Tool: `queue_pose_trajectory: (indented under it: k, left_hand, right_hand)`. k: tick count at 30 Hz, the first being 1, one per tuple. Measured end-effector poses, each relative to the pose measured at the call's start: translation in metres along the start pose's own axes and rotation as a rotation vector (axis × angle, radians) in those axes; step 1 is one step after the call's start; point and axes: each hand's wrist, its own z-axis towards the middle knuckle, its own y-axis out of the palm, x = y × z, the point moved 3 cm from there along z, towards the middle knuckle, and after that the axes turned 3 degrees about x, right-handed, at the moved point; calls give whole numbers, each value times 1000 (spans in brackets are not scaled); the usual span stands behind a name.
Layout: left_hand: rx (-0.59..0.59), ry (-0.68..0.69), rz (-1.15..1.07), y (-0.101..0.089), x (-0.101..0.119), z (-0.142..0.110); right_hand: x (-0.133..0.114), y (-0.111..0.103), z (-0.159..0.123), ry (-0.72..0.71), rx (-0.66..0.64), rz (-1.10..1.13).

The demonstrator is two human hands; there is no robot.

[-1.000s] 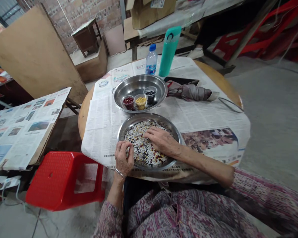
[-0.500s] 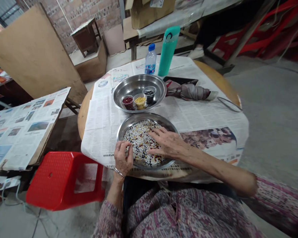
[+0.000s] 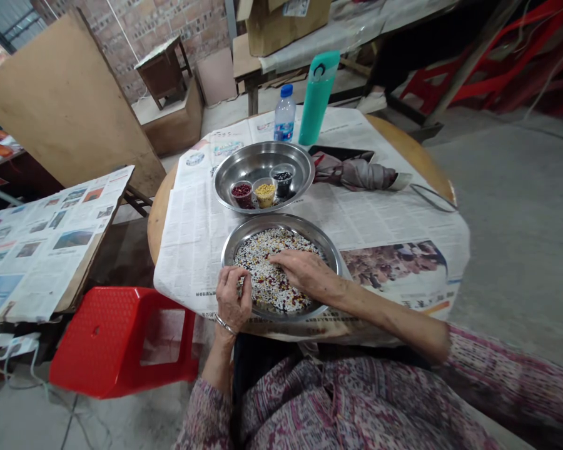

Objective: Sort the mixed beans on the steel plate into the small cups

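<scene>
A steel basin point(image 3: 331, 250) in front of me holds a spread mix of white grains point(image 3: 263, 250) with black, red and yellow beans among them. Over the mix is my right hand point(image 3: 307, 272), its fingertips drawn together in a pinch; anything between them is too small to make out. My left hand point(image 3: 233, 297) rests at the basin's left rim with curled fingers, and what lies inside them is hidden. Just behind stands a second steel basin point(image 3: 234, 162) with three clear cups: red beans point(image 3: 242, 192), yellow beans point(image 3: 264, 191) and black beans point(image 3: 283, 179).
Newspaper point(image 3: 187, 244) covers the round table. A water bottle point(image 3: 284, 115), a green flask point(image 3: 318, 100), a dark tray point(image 3: 347, 152) and a bundled grey cloth point(image 3: 363, 172) stand or lie towards the back. A red stool point(image 3: 103, 337) is at my left, beside a newspaper-covered table point(image 3: 51, 244).
My right hand has drawn its spread fingers into a pinch and shifted slightly left over the mix. My left hand has stayed at the rim.
</scene>
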Motion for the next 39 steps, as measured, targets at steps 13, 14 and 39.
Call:
queue_pose_trajectory:
  k: [13,14,39]
  left_hand:
    - [-2,3,0,1,1,0]
    - [-2,3,0,1,1,0]
    - [-2,6,22,-1,1,0]
  right_hand:
    - [-11,5,8,-146,-105,-77]
    - [-9,6,8,-141,-116,-67]
    - [2,-5,-1,-96,-25,-170]
